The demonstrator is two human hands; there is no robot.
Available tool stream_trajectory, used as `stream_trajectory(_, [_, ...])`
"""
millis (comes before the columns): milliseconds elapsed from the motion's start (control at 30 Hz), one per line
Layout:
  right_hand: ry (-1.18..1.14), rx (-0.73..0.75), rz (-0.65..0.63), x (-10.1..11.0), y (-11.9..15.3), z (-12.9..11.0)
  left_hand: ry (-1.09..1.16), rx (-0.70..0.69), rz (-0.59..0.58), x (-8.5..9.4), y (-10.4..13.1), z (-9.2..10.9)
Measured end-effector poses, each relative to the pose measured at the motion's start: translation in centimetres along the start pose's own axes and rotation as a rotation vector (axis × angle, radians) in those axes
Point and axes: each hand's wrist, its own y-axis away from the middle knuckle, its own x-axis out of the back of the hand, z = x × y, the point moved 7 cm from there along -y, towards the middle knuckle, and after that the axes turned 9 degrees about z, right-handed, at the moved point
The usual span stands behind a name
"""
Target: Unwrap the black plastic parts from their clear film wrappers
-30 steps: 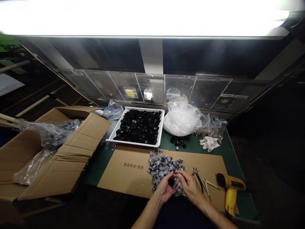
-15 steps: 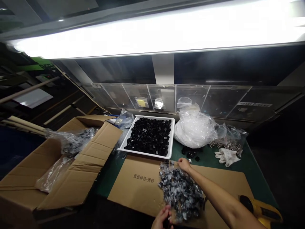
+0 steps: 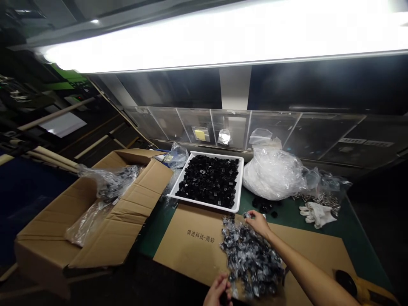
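At pile 12 o'clock | right hand now pinching wrapped piece, singled out | 7 o'clock: left hand, grip unclear

Holds the bare right forearm outstretched, diagonally forward, with the right hand closed in a fingertip pinch; rests the left hand lower and nearer, with its fingers curled inward.

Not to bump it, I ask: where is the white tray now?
In the head view, the white tray sits near the middle, beyond the cardboard sheet, between the open box, left, and the white plastic bag, right.
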Motion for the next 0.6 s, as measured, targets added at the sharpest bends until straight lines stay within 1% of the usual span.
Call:
stream_trajectory(100, [-0.252,0.116,-0.028,2.8,4.6,-1.5,-0.051,-0.131,-0.155,-6.0,1.6,1.9])
stream_trajectory(167, [-0.347,0.165,-0.048,4.6,8.0,-2.3,-0.114,-0.202,-0.22,-9.6,2.8,2.4])
stream_trajectory(233, [-0.335,0.198,-0.042,6.5,11.1,-2.9,-0.167,-0.23,-0.282,-12.7,4.0,2.1])
stream_trajectory(300, [-0.316,0.23,-0.023,8.3,13.5,-3.5,-0.198,-0.226,-0.361,-15.2,5.1,1.2])
stream_trajectory(367, [-0.33,0.238,-0.003,10.0,15.1,-3.6,-0.196,-0.196,-0.439,-16.8,6.2,0.0])
stream_trajectory(433, [-0.381,0.221,0.005,11.3,16.1,-3.3,-0.165,-0.158,-0.477,-17.6,7.0,-1.0])
stream_trajectory(533, [-0.483,0.206,-0.008,12.7,16.8,-2.7,-0.128,-0.122,-0.471,-18.1,7.5,-2.2])
stream_trajectory(600, [-0.526,0.197,0.02,13.4,17.1,-2.1,-0.121,-0.105,-0.468,-18.4,7.8,-2.7])
